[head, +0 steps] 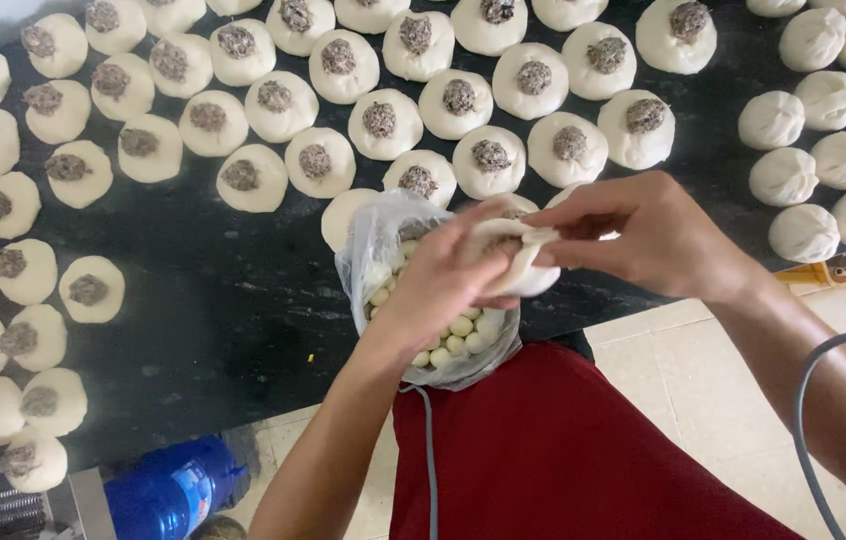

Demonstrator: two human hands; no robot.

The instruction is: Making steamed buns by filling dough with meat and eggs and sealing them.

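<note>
Left hand [443, 285] cups a filled dough round [515, 258] while right hand [643, 235] fingers pinch its rim; sealing step, remaining edge needs gathering.

Clear plastic bag [383, 240] of pale balls at counter edge; blue bottle [168, 492], blue-white label, lower left.

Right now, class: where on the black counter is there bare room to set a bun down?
The widest bare patch of the black counter lies left of the bag of small white balls, below the filled dough rounds. A narrower gap separates those from the sealed buns at right. The top rows and left edge are crowded.
</note>
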